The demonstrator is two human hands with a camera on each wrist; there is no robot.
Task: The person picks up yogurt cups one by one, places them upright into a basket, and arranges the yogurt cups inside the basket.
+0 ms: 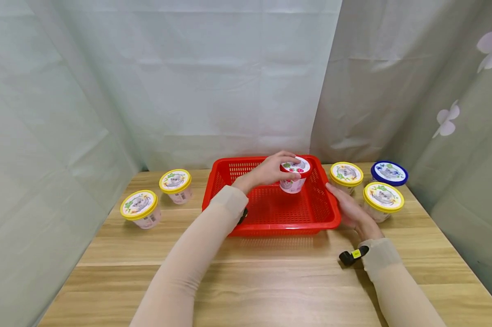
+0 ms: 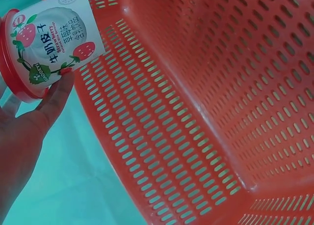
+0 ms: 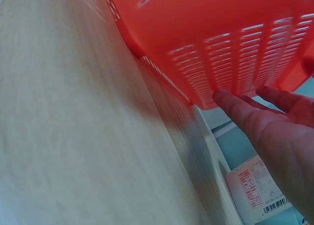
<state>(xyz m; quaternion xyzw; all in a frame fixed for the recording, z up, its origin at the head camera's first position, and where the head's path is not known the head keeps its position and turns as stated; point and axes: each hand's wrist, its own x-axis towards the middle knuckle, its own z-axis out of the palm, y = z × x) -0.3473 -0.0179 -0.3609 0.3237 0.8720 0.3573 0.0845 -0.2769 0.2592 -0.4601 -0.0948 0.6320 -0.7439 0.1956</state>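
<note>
My left hand (image 1: pixel 271 170) grips a red-lidded strawberry tub (image 1: pixel 291 185) by its top, over the back right part of the red plastic basket (image 1: pixel 257 225). In the left wrist view the tub (image 2: pixel 61 41) shows its strawberry label, with fingers against its side. My right hand (image 1: pixel 350 210) is at the basket's right side with its fingers extended. The right wrist view shows those fingertips (image 3: pixel 223 96) at the slotted outer wall of the basket (image 3: pixel 196 43); whether all of them touch it I cannot tell.
Two yellow-lidded tubs, a back one (image 1: pixel 176 181) and a front one (image 1: pixel 140 209), stand left of the basket. To its right are two more yellow-lidded tubs (image 1: pixel 346 173) (image 1: pixel 383 200) and a blue-lidded tub (image 1: pixel 390 173). Pale curtains (image 1: pixel 196 81) hang behind the wooden table (image 1: pixel 270 281).
</note>
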